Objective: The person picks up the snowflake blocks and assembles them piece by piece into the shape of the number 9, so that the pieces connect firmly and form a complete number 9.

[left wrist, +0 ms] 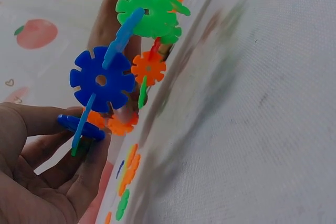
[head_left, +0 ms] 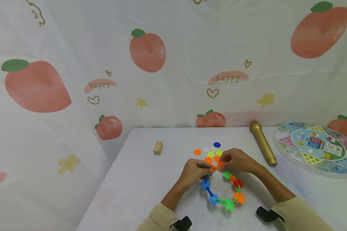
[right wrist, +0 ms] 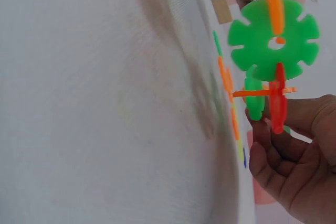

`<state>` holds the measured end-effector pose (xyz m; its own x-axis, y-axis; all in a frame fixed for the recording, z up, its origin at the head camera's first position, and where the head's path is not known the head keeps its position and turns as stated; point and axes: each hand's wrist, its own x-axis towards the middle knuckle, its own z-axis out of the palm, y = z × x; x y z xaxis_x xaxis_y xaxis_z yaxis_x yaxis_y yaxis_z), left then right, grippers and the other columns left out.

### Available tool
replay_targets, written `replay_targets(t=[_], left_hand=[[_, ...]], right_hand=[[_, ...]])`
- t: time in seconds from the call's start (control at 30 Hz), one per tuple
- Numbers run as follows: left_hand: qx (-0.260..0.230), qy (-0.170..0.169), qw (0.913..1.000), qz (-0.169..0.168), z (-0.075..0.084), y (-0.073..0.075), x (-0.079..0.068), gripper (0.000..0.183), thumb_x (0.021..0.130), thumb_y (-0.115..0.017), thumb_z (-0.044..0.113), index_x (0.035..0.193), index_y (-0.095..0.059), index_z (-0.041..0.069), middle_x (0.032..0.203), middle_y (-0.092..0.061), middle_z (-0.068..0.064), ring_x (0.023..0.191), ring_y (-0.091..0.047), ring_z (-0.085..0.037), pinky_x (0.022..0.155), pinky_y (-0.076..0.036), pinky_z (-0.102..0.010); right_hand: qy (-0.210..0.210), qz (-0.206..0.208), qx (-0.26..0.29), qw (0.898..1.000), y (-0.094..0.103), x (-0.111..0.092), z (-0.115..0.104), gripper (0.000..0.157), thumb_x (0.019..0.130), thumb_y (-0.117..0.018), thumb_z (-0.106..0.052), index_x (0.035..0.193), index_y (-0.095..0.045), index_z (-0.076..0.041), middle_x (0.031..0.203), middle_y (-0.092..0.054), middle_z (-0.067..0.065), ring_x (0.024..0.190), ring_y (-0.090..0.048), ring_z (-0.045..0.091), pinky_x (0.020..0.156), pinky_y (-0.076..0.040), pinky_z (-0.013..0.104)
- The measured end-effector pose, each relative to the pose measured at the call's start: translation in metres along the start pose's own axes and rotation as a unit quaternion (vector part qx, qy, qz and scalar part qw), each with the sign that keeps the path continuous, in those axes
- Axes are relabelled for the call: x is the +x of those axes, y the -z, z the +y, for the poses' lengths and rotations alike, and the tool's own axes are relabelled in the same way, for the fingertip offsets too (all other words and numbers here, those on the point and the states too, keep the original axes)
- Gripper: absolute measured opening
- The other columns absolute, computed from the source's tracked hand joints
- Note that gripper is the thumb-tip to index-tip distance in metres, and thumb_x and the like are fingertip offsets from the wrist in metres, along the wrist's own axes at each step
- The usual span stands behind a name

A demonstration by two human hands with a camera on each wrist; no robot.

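Observation:
A chain of notched plastic snowflake discs (head_left: 228, 204), in blue, green, orange and red, curves in a loop below both hands. My left hand (head_left: 194, 173) pinches a dark blue disc (left wrist: 81, 127) at the chain's left end between thumb and fingers, with orange showing just behind it. Close by on the other side, my right hand (head_left: 237, 160) pinches an orange disc (head_left: 220, 165) by its edge. From the right wrist, a large green disc (right wrist: 299, 30) and a red disc (right wrist: 278, 111) stand in front of the right fingertips and partly hide the grip.
Loose discs lie beyond the hands, among them an orange one (head_left: 197, 152) and a dark blue one (head_left: 217, 145). A wooden block (head_left: 158, 148) is at the left. On the right are a gold microphone-shaped tube (head_left: 263, 142) and a round, clear-lidded game case (head_left: 318, 146).

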<state>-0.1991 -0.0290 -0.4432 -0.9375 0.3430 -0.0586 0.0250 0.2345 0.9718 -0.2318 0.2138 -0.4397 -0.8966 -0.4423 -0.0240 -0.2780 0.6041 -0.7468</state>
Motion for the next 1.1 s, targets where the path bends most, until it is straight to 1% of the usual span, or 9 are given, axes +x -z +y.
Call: replay_targets(t=[0.1,0.23,0.4,0.57,0.73,0.97,1.1], left_hand=[[-0.003,0.000,1.0000,0.005,0.001,-0.001,0.000,0.012,0.090,-0.083,0.016,0.098,-0.085,0.007,0.088,-0.080,0.000,0.069,-0.068,-0.008,0.070,-0.061,-0.023],[-0.007,0.003,0.9999,0.011,0.003,-0.001,-0.001,0.011,0.089,-0.084,0.014,0.098,-0.085,0.007,0.090,-0.080,-0.002,0.070,-0.069,-0.009,0.072,-0.062,-0.025],[-0.006,0.004,0.9999,0.013,0.004,-0.001,-0.002,0.011,0.089,-0.084,0.014,0.098,-0.085,0.007,0.092,-0.080,-0.002,0.072,-0.070,-0.009,0.072,-0.062,-0.026],[-0.006,0.006,0.9999,0.005,0.003,0.000,-0.002,0.012,0.089,-0.084,0.014,0.099,-0.085,0.007,0.091,-0.081,-0.001,0.074,-0.072,-0.008,0.071,-0.062,-0.024],[-0.005,0.003,1.0000,0.003,0.002,0.000,-0.002,0.011,0.089,-0.084,0.014,0.098,-0.086,0.008,0.090,-0.081,0.000,0.076,-0.073,-0.009,0.073,-0.063,-0.025],[-0.008,0.000,1.0000,-0.001,0.002,0.001,0.000,0.012,0.090,-0.085,0.017,0.099,-0.086,0.009,0.091,-0.081,0.001,0.077,-0.075,-0.009,0.074,-0.063,-0.026],[-0.011,-0.002,0.9999,-0.003,0.002,0.002,-0.001,0.013,0.090,-0.086,0.018,0.099,-0.086,0.008,0.090,-0.081,0.000,0.078,-0.075,-0.009,0.075,-0.064,-0.027]], right_hand=[[0.001,-0.001,0.024,1.000,0.002,-0.002,0.000,0.009,0.093,-0.081,-0.014,0.100,-0.078,-0.009,0.089,-0.073,0.000,0.077,-0.063,0.018,0.069,-0.058,0.029],[0.005,-0.008,0.054,0.999,0.005,-0.006,-0.001,0.012,0.096,-0.078,-0.016,0.104,-0.077,-0.007,0.083,-0.072,0.002,0.074,-0.065,0.022,0.065,-0.059,0.031],[0.007,-0.015,0.083,0.996,0.006,-0.012,-0.004,0.017,0.099,-0.075,-0.018,0.109,-0.075,-0.004,0.081,-0.073,0.006,0.074,-0.067,0.025,0.067,-0.061,0.034],[0.002,-0.019,0.107,0.994,0.006,-0.015,-0.007,0.020,0.101,-0.071,-0.016,0.112,-0.075,0.000,0.085,-0.074,0.007,0.075,-0.066,0.023,0.069,-0.061,0.032],[0.004,-0.022,0.116,0.993,0.007,-0.017,-0.010,0.022,0.102,-0.067,-0.014,0.115,-0.075,0.002,0.087,-0.073,0.008,0.075,-0.065,0.022,0.071,-0.060,0.033],[-0.007,-0.016,0.121,0.993,0.007,-0.018,-0.012,0.025,0.102,-0.068,-0.017,0.118,-0.075,0.002,0.086,-0.073,0.008,0.076,-0.066,0.024,0.072,-0.061,0.035],[0.002,-0.016,0.132,0.991,0.006,-0.019,-0.010,0.025,0.101,-0.066,-0.013,0.119,-0.075,0.003,0.088,-0.074,0.010,0.076,-0.067,0.024,0.071,-0.061,0.035]])
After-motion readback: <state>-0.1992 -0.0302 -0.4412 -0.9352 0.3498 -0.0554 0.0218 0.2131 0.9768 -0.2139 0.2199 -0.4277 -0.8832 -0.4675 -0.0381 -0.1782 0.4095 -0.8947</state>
